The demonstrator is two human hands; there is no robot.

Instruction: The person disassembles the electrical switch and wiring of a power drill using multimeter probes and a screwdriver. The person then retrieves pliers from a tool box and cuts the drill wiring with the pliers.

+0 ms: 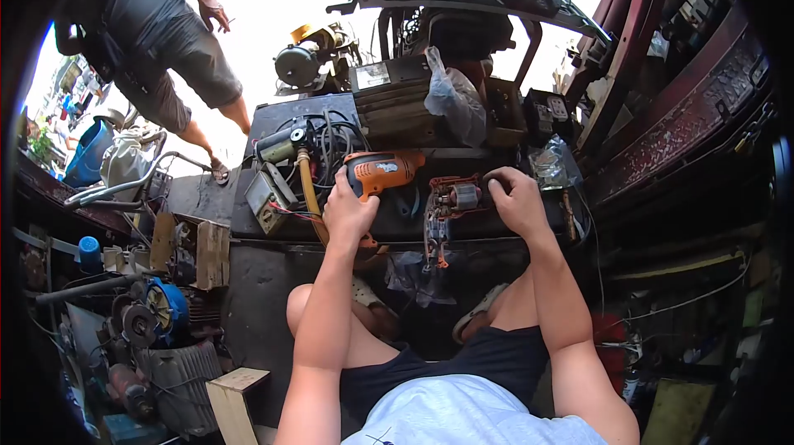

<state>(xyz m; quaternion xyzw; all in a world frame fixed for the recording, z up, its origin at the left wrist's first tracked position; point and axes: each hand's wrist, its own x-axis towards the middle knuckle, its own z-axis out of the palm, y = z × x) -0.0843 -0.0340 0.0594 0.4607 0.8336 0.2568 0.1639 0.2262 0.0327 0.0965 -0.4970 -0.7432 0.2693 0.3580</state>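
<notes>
My left hand (348, 212) is closed around the orange power drill (387, 169), holding it tilted over the low bench (331, 110). To its right lies an opened drill (455, 195), an orange housing half with the motor and copper-coloured windings exposed. Wires and a trigger part hang along its handle toward the bench's front edge. My right hand (519, 201) is at the right end of this opened drill, fingers curled and thumb close to them. Whatever is between those fingertips is too small to make out.
Cables and a green cylindrical motor (281, 145) crowd the bench's left. Behind stand a wooden box (393, 102) and a plastic bag (456, 102). A person (178, 40) stands at the far left. A blue-cased machine (168, 304) and a wooden block (238, 380) are on my left.
</notes>
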